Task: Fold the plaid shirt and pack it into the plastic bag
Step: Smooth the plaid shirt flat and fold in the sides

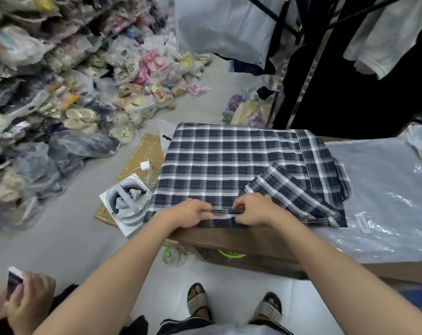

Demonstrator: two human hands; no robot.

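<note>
Shirt [219, 163] is partly folded on the surface, one sleeve tucked in. Left hand [193, 213] and right hand [253, 210] both pinch its near hem. Bag [383, 189], right of the shirt, looks unfilled.

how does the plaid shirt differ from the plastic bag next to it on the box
The plaid shirt is opaque navy-and-white checked cloth; the plastic bag is clear, shiny and crinkled. The shirt is partly folded, one sleeve laid across it; the bag lies flat in a single layer. The left hand and right hand pinch the shirt's near edge; nothing touches the bag. Both lie on the same cardboard box.
</note>
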